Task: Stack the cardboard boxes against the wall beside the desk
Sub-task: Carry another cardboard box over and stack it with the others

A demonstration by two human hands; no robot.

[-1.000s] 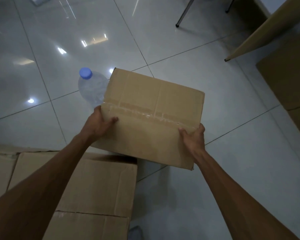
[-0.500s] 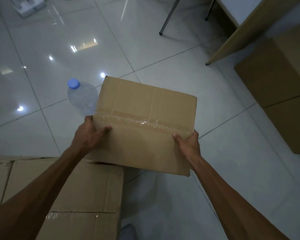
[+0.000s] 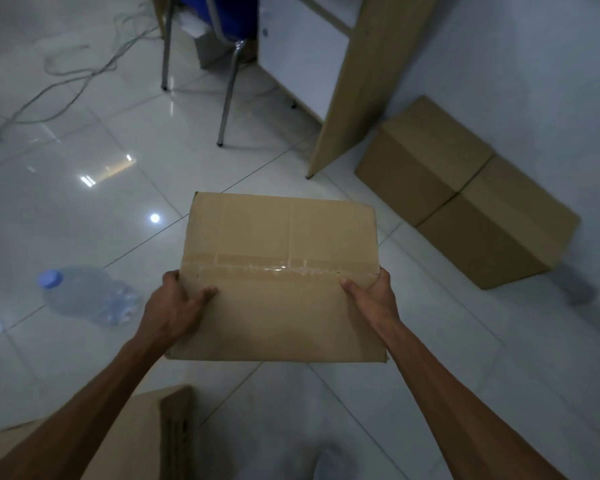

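The tiled floor [image 3: 84, 209] fills most of the frame, glossy with several light reflections. The wall [image 3: 534, 64] takes the upper right. A desk [image 3: 357, 77] with one wooden side panel stands at upper centre, next to two metal chair legs [image 3: 227, 98].

Four cardboard boxes show. Two floor boxes [image 3: 465, 195] sit end to end along the base of the wall at right, just beside the desk panel, touching each other. One open box [image 3: 146, 431] lies at the lower left edge, partly hidden by the left forearm. One held box [image 3: 281, 275], taped along its top seam, is at the centre of the frame, raised above the floor and well apart from the pair at the wall.

One clear water bottle [image 3: 87, 296] with a blue cap lies on its side on the floor at left.

Two hands carry the held box: the left hand [image 3: 177, 313] grips its left edge with the thumb laid over the top, and the right hand [image 3: 371, 296] grips its right edge likewise, fingers curled round the side.

Loose cables [image 3: 66, 77] trail across the floor at upper left.
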